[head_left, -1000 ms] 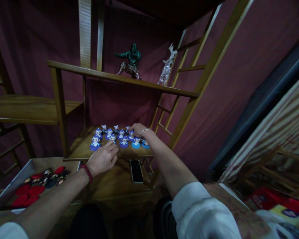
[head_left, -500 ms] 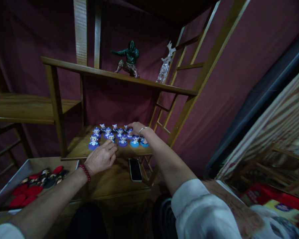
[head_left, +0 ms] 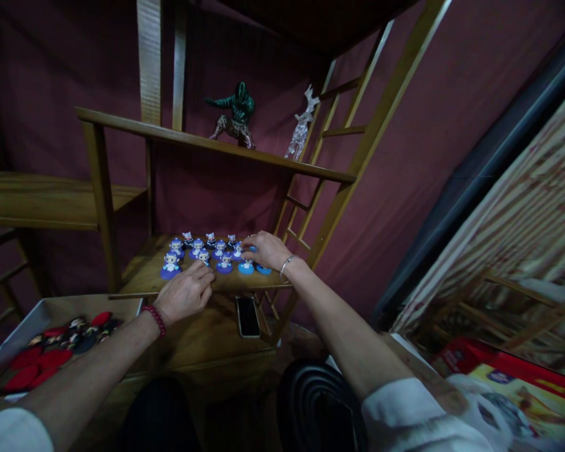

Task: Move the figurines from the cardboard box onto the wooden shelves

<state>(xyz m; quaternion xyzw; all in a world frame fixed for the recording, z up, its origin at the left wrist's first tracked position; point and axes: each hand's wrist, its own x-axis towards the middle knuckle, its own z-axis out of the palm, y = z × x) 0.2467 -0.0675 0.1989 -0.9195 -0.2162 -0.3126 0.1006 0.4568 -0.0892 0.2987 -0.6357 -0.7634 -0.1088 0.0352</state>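
Note:
Small figurines with white bodies and purple or blue round bases stand in rows on a wooden shelf (head_left: 139,271). My left hand (head_left: 187,293), wearing a red bead bracelet, is closed, its bent fingertips at a front-row purple-haired figurine (head_left: 203,255) whose lower part they hide. My right hand (head_left: 269,252), with a silver bangle, reaches over the right end of the rows. Its fingers and thumb close around a small blue figurine (head_left: 253,248), mostly covered by the hand. Just below it stands a blue-based figurine (head_left: 245,267). Small dark-based figurines (head_left: 210,240) form the back row.
A phone (head_left: 248,316) lies on the lower wooden surface. At left, an open box (head_left: 44,307) holds red and black figurines. On the upper shelf (head_left: 207,143) stand a green warrior statue (head_left: 239,113) and a clear deer ornament (head_left: 302,124). A black round stool (head_left: 315,408) is below.
My right hand has shifted from the back figurines to the right and toward me, over the blue-based ones. My left hand stays at the same front figurine. The view has moved slightly.

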